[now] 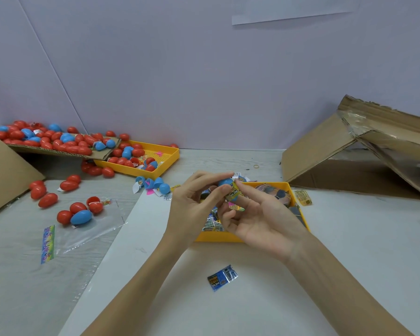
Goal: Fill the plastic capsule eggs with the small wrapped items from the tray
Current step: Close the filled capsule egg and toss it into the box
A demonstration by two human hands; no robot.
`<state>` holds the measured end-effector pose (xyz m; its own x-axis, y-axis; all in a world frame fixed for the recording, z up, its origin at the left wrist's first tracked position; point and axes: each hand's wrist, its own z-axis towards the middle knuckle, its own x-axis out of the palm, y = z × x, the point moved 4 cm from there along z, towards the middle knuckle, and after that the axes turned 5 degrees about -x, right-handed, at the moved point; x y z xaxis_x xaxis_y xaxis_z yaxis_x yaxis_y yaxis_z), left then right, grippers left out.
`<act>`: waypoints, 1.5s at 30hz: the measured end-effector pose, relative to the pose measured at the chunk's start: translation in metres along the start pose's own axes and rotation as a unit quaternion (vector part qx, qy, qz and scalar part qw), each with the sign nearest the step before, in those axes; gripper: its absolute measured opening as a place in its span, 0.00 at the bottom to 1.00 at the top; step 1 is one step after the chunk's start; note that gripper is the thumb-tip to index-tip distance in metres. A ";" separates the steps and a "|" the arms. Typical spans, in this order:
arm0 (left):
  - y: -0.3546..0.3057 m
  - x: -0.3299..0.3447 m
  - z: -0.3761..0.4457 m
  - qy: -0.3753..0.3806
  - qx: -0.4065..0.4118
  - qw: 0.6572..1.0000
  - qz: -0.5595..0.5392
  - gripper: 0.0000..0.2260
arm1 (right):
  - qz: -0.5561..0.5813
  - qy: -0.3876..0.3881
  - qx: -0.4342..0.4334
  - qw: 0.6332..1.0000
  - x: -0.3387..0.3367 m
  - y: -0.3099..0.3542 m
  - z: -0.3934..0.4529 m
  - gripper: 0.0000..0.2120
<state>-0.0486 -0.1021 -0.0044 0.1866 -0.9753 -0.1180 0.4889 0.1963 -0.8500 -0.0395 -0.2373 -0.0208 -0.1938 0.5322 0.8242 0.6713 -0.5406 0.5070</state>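
My left hand (197, 200) holds a blue capsule egg half (225, 182) between thumb and fingertips above the yellow tray (218, 237). My right hand (255, 214) pinches a small yellow wrapped item (233, 194) against the open blue half. The tray below holds several wrapped packets (212, 224), partly hidden by my hands. One blue wrapped packet (222, 277) lies on the white sheet in front of me.
Red and blue eggs (80, 214) lie scattered at left; more fill a second yellow tray (165, 163) and a cardboard flap (58, 141). Open blue halves (155, 184) sit behind my left hand. A tipped cardboard box (361, 151) stands at right. A loose yellow packet (303, 197) lies beside the tray.
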 end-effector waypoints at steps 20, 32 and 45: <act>-0.003 0.001 -0.002 -0.020 0.012 1.000 0.020 0.14 | -0.094 -0.029 -0.140 0.985 0.002 0.013 -0.001 0.10; -0.002 0.009 -0.007 -0.063 0.011 0.998 -0.009 0.10 | 0.021 -0.012 -0.052 0.998 0.012 -0.002 -0.003 0.17; -0.002 0.007 -0.005 -0.012 -0.094 0.993 -0.070 0.10 | -0.543 -0.112 -0.464 0.691 0.000 0.029 -0.007 0.14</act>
<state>-0.0527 -0.1100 -0.0068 0.1494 -0.9886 0.0192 0.3444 0.0338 -0.9382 -0.0249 -0.2578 -0.0042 -0.0366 0.9836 -0.1765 -0.5514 0.1275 0.8244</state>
